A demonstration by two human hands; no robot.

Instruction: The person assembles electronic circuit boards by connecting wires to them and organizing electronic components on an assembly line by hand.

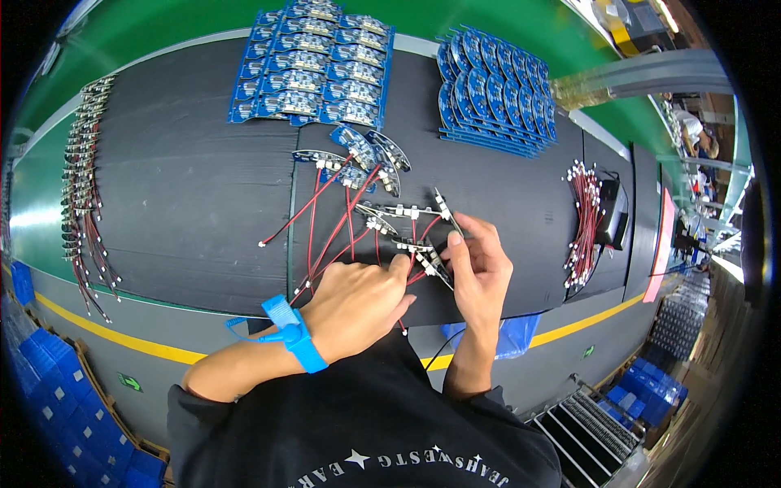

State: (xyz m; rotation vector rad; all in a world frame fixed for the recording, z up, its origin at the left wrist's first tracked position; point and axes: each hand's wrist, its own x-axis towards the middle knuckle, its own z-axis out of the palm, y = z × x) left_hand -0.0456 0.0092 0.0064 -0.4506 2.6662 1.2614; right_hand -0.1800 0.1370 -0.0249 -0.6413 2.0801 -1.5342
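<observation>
At a black counter, the right hand pinches a slim circuit board between thumb and forefinger; the left hand, blue strap at its wrist, curls beside a cluster of wired boards, its grip unclear; loose blue boards lie beyond the left hand; a red wire bundle lies right of the right hand.

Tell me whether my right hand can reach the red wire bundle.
Likely yes: only black mat shows between your right hand and the red wire bundle, though that hand holds a small board.
</observation>
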